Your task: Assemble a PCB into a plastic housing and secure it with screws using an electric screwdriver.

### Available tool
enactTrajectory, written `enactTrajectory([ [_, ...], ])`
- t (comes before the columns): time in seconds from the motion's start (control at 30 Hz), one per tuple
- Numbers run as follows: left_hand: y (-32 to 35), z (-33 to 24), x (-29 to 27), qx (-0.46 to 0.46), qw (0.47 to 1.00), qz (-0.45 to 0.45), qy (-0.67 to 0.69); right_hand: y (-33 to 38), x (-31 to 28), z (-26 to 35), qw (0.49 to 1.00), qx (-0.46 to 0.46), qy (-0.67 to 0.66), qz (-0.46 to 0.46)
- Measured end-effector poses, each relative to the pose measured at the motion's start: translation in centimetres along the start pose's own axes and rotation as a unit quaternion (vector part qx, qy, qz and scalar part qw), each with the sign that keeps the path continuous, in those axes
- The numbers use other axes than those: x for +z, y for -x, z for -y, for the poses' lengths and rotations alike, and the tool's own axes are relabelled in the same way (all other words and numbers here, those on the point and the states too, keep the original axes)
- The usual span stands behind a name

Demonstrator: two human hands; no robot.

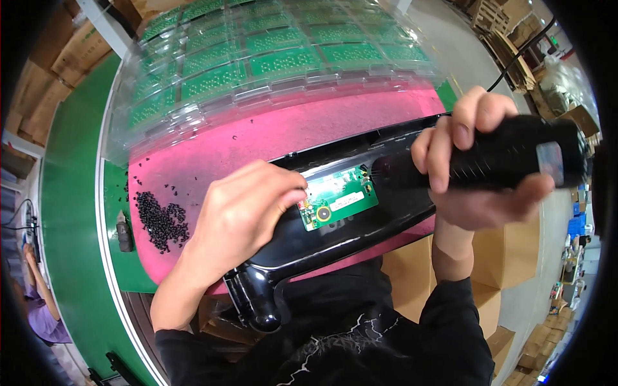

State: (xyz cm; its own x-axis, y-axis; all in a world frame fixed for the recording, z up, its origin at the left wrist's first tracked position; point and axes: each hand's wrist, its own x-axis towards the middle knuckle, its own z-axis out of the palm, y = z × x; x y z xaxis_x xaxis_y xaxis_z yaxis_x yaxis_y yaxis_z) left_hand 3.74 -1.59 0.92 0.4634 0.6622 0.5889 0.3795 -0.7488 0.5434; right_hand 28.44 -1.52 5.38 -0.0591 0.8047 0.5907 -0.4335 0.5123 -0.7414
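Observation:
A green circuit board (344, 201) with a white label and a ring-shaped part lies in a long, glossy black plastic housing (283, 251). At the board's left edge is my left hand (241, 202), thumb and fingertips pinched together. Whatever those fingertips hold, if anything, is too small to make out. My right hand (463, 161) is wrapped round a thick black power screwdriver (508, 154), held tilted over the right part of the housing. Its dark front end points left toward the board's right edge, where the tip is hard to see against the black plastic.
The housing rests on a pink mat (212, 148) on a green table. Small black screws (158, 222) are heaped at the mat's left. Clear plastic trays (257, 58) of green boards stand behind. Cardboard boxes (508, 254) sit at the lower right. Another person (45, 309) is at far left.

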Motion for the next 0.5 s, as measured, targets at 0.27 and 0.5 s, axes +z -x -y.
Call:
enactTrajectory([
  [0.27, 0.6, -0.1, 0.3, -0.026, 0.982, 0.189, 0.011, -0.3, -1.0, -2.0, 0.999, 0.042, 0.012, 0.010],
  [0.5, 0.8, 0.1, 0.5, -0.095, 0.975, 0.200, 0.023, -0.8, -1.1, -2.7, 0.996, 0.068, 0.045, 0.038],
])
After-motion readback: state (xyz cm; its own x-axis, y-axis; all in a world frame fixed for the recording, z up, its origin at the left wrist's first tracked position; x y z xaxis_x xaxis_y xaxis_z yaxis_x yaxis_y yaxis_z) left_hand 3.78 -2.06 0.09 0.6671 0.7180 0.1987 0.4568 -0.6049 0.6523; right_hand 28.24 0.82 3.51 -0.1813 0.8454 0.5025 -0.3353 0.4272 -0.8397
